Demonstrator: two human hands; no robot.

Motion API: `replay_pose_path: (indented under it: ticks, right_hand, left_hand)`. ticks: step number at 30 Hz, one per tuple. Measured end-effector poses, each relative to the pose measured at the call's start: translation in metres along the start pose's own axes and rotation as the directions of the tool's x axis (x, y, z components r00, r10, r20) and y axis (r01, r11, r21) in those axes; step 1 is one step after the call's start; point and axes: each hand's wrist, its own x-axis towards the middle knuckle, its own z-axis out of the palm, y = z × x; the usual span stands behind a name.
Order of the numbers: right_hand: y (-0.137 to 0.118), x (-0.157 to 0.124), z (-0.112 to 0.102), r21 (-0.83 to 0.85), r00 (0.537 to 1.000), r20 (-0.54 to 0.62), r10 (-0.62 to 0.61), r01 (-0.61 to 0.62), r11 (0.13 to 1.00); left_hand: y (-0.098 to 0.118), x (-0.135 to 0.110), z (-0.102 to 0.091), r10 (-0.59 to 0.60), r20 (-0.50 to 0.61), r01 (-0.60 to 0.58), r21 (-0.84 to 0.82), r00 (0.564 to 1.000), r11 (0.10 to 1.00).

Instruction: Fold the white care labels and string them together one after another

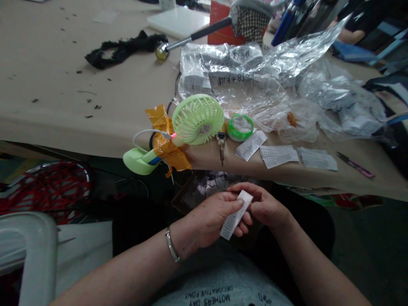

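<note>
My left hand (218, 210) holds a narrow white printed label (235, 217) above my lap, with the thumb lying across its face. Whether it is one label or a thin stack, I cannot tell. My right hand (267, 207) is closed against the label's upper end, its index finger reaching behind toward my left hand. What its fingertips pinch, if anything, is hidden. On the table edge in front lie three groups of similar labels: a left group (251, 145), a fanned middle group (279, 156) and a right group (318, 159).
A green fan (198, 120) is taped to the table edge, beside a soldering iron-like tool (221, 148) and a round green tub (240, 126). Pink-handled tweezers or snips (355, 165) lie right. Clear plastic bags (255, 91) cover the back. Below stands a box of paper scraps (207, 187).
</note>
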Motion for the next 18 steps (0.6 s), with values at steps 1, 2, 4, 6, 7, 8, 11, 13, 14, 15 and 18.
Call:
replay_pose_path:
  ticks: [1,2,4,6,7,8,11,13,14,15,18]
  right_hand:
    - [0.002,0.002,-0.001,0.037,0.999,0.036,0.006,-0.007,0.999]
    - [0.003,0.004,-0.001,0.062,0.998,0.059,0.005,-0.009,0.998]
    - [0.007,0.006,-0.001,0.086,0.997,0.079,-0.003,-0.004,0.996]
    - [0.008,0.008,-0.001,0.081,0.996,0.089,-0.006,-0.001,0.997]
    - [0.008,0.008,-0.001,0.068,0.996,0.091,-0.011,0.005,0.998]
    - [0.007,0.007,0.0,0.043,0.996,0.089,-0.014,0.01,0.999]
    - [0.001,0.004,0.005,-0.15,0.998,-0.001,-0.059,0.059,0.987]
    - [-0.006,0.0,0.011,-0.407,0.977,-0.117,-0.176,0.115,0.906]
    - [-0.009,-0.002,0.015,-0.553,0.952,-0.153,-0.264,0.139,0.822]
    - [-0.011,-0.004,0.018,-0.684,0.922,-0.162,-0.352,0.153,0.714]
    - [-0.014,-0.008,0.026,-0.905,0.862,-0.087,-0.499,0.141,0.402]
  left_hand:
    - [-0.001,0.0,0.001,-0.004,0.005,0.004,0.004,1.0,1.0]
    - [-0.001,-0.001,0.001,-0.004,0.009,0.004,0.006,1.0,1.0]
    - [-0.002,-0.002,0.002,0.006,0.0,-0.006,0.015,1.0,1.0]
    - [-0.002,-0.003,0.003,0.012,-0.02,-0.011,0.029,1.0,1.0]
    - [-0.002,-0.003,0.003,0.012,-0.031,-0.01,0.035,0.999,0.999]
    - [-0.003,-0.003,0.002,0.012,-0.043,-0.01,0.039,0.999,0.999]
    - [-0.003,-0.001,0.0,0.031,-0.077,-0.027,0.046,0.997,0.999]
    - [-0.003,0.0,-0.002,0.056,-0.098,-0.051,0.05,0.994,0.997]
    - [-0.003,0.001,-0.003,0.071,-0.112,-0.065,0.053,0.991,0.996]
    - [-0.003,0.002,-0.004,0.085,-0.125,-0.078,0.056,0.989,0.995]
    - [-0.004,0.004,-0.005,0.128,-0.151,-0.119,0.066,0.98,0.991]
